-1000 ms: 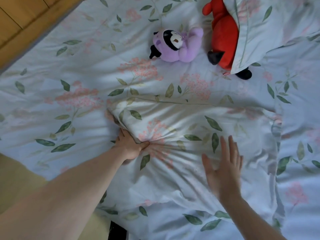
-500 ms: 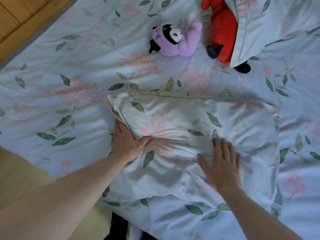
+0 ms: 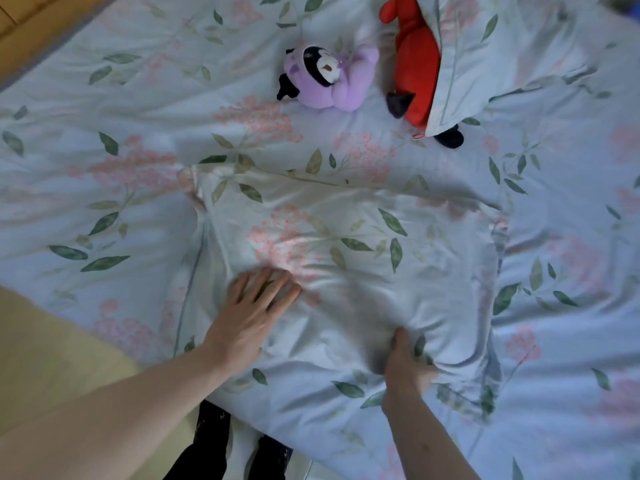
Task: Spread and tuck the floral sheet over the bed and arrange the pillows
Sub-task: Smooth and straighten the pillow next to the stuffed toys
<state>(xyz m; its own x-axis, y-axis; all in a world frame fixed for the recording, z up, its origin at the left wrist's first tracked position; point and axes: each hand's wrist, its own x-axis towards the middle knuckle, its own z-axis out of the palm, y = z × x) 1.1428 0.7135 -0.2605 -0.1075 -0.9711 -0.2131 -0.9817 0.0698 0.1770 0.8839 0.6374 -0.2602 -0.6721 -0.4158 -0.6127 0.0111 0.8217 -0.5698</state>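
Here, head view, looking down on the bed: the floral sheet (image 3: 104, 188) lies spread over the mattress, pale blue with pink blossoms and green leaves, lightly creased. A pillow (image 3: 363, 237) in matching floral cloth lies flat on the sheet near the bed's near edge. The left hand (image 3: 252, 313) rests flat on the pillow's near left part, fingers straight and spread, grip open, pressing the cloth. The right hand (image 3: 405, 368) is at the pillow's near edge, fingers curled into a bunched fold of the pillow's fabric, grip closed on it; fingertips hidden in the cloth. Farther up the bed a purple plush toy (image 3: 332, 79) lies on the sheet, well apart from the pillow. Just beside it a red plush toy (image 3: 415, 57) is partly covered by a second pillow (image 3: 502, 53) at the upper right. Wooden floor (image 3: 20, 32) shows at the upper left corner. Dark-clothed legs (image 3: 211, 441) stand at the bottom edge.
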